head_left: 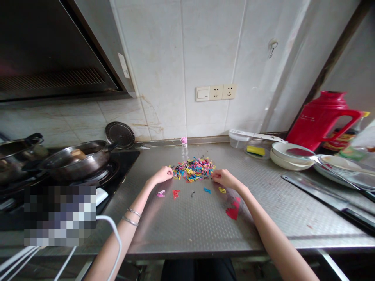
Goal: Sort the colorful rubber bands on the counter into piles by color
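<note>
A heap of small elastic bands in many colours lies on the steel counter. At its left edge, my left hand has its fingers pinched together; what is between the fingertips is too small to make out. My right hand is closed in the same way at the heap's right edge, and its hold is also unclear. Nearer to me, small groups lie in a row: pink bands, red bands, a black band, blue bands and yellow bands.
Behind the heap stands a small clear bottle with a pink cap. A torn red piece lies near my right forearm. Pans sit on the stove at left. Bowls, a knife and a red thermos are at right.
</note>
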`<state>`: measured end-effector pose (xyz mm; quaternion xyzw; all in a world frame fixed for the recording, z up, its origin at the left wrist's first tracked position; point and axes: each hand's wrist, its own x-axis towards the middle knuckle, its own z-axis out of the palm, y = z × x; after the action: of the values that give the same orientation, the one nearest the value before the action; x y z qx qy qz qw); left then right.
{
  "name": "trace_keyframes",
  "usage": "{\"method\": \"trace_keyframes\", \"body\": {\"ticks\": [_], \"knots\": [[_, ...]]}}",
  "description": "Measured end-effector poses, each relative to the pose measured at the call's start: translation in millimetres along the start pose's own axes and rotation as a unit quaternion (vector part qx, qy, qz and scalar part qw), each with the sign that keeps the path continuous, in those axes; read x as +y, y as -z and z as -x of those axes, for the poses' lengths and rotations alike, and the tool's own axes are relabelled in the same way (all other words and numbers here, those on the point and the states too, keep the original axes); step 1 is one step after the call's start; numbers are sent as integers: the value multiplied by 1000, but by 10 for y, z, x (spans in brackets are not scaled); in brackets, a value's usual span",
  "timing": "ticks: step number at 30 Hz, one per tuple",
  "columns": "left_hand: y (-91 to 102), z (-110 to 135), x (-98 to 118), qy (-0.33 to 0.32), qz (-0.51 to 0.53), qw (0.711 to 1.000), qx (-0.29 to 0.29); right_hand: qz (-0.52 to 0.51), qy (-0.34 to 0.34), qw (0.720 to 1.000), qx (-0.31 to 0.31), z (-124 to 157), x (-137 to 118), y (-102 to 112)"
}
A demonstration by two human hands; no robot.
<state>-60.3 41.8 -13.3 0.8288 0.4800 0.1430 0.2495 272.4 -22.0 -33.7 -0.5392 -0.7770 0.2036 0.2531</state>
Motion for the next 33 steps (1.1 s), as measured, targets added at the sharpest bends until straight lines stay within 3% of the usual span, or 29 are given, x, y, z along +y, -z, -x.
{"method": "trace_keyframes", "body": {"ticks": [8, 14, 19, 25, 29, 33], "knots": [[182, 167, 74, -2, -19, 1000, 23, 2, -8, 1000, 7, -3, 4, 5], [368, 514, 53, 45, 41, 991, -116, 1, -14, 1000, 17, -14, 17, 1], [382, 717, 11, 67, 73, 979, -179, 2, -3, 999, 33, -11, 14, 2], [341, 640, -62, 70, 92, 988, -101, 10, 23, 999, 41, -132, -197, -93], [267, 448, -71, 55, 81, 994, -39, 55, 91, 994, -15, -301, -576, -236], [141, 224, -75, 42, 62, 997, -5, 122, 74, 989, -37, -476, -972, -444]]}}
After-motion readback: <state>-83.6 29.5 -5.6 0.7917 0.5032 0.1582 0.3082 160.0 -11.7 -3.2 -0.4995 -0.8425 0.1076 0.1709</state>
